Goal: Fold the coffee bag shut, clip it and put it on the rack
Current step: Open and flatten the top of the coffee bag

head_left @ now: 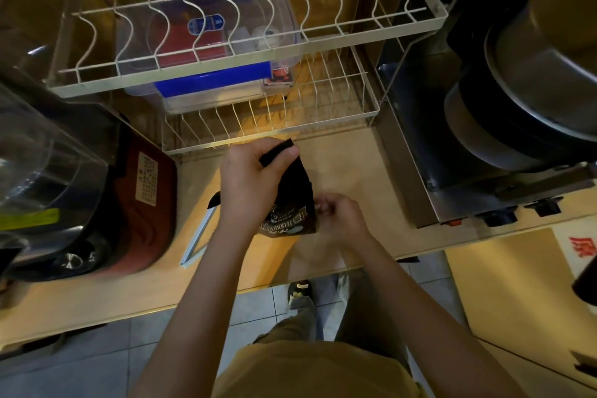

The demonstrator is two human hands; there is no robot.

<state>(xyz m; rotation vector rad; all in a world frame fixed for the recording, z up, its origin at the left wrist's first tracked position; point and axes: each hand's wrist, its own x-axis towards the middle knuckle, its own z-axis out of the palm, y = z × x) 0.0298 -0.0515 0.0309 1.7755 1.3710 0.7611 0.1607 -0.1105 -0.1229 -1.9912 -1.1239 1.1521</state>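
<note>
A black coffee bag with a pale printed label stands on the wooden counter, just in front of the white wire rack. My left hand pinches the folded top strip of the bag between thumb and fingers. My right hand is closed against the bag's lower right edge. A long white bag clip lies on the counter to the left of my left forearm, untouched.
A clear box with a blue lid sits on the rack's lower tier; the upper tier holds nothing. A red appliance and a blender jar stand on the left, a metal appliance with stacked pots on the right.
</note>
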